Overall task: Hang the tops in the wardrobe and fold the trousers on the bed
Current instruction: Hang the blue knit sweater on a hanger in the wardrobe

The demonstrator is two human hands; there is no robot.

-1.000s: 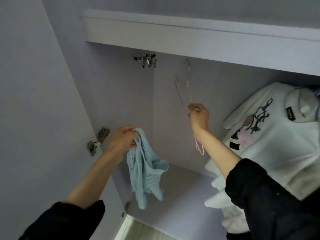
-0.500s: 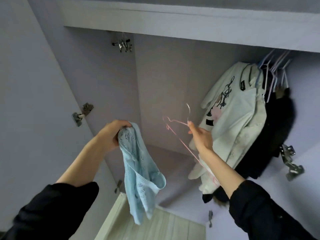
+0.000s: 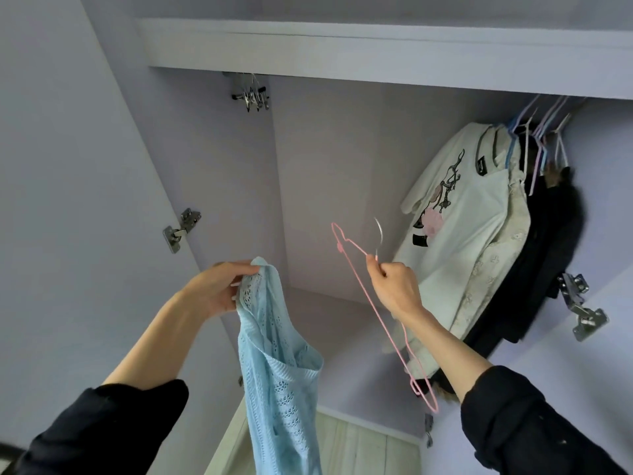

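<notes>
The head view looks up into an open lilac wardrobe [image 3: 329, 186], whose left part holds no garments and whose right end holds a row of hung clothes: a white printed top [image 3: 459, 234] at the front, a cream embroidered garment [image 3: 496, 269] just behind it, then dark garments [image 3: 555, 255], all on pastel hangers [image 3: 537, 138] crowded together under the upper shelf [image 3: 376, 53]. A bunch of metal clips [image 3: 251, 96] hangs at the top left corner inside. The left hand [image 3: 219, 289] grips the light blue knitted top [image 3: 277, 371] by its upper edge, fingers curled round the bunched fabric, and the top hangs down in front of the wardrobe opening, not yet inside it. The right hand [image 3: 394, 286] pinches a pink wire hanger [image 3: 376, 310] just below its metal hook, with the frame slanting down past the wrist, apart from the blue top. Door hinges [image 3: 180, 229] show on the left panel and at the right. Pale floorboards [image 3: 359, 447] show below.
</notes>
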